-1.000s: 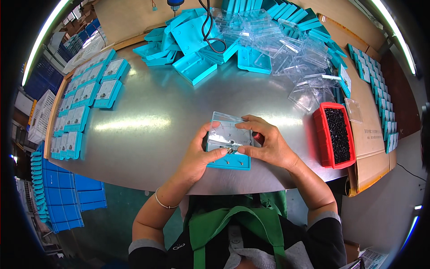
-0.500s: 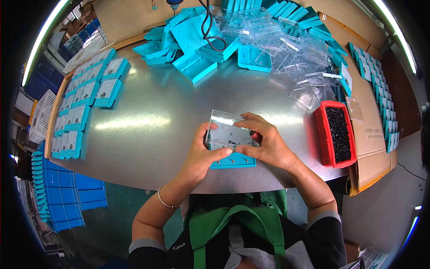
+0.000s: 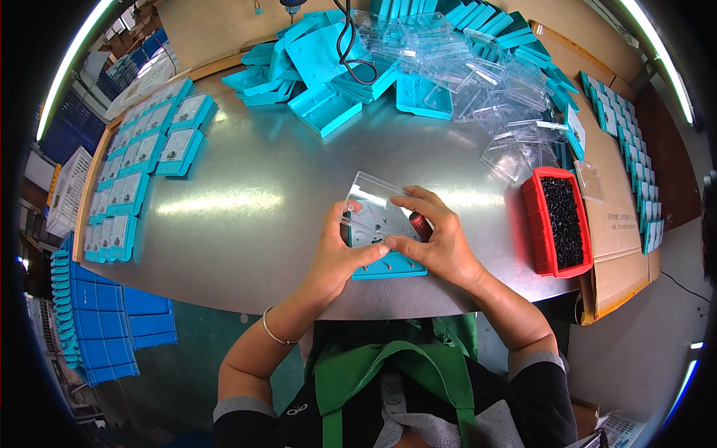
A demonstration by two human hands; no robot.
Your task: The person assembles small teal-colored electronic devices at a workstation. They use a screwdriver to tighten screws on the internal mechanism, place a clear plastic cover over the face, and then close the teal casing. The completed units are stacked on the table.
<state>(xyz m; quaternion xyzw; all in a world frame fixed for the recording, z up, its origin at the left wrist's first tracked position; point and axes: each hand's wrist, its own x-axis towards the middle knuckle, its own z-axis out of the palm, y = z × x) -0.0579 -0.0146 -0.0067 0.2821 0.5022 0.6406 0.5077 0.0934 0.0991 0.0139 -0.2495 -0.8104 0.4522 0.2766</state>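
A clear plastic cover [image 3: 376, 188] is tilted over a turquoise case [image 3: 392, 268] that holds a white dial plate with a dark letter mark. My left hand [image 3: 334, 251] grips the cover's left side, fingers behind it and thumb along its near edge. My right hand [image 3: 444, 243] has the opposite side, its forefinger at the top corner and its thumb meeting my left thumb. A red and black handle [image 3: 420, 224] is tucked against my right palm; its other end is hidden. Small metal posts line the case's near edge.
A red bin [image 3: 528, 216] of small black parts stands at the right, on cardboard [image 3: 620, 261]. Turquoise cases [image 3: 325, 112] and clear covers [image 3: 515, 153] are heaped at the back. Rows of filled cases [image 3: 178, 149] line the left edge, and more [image 3: 642, 160] the far right.
The clear cover has tilted further, its far edge rising and its left side lowering a little. The red and black handle shows more in my right hand.
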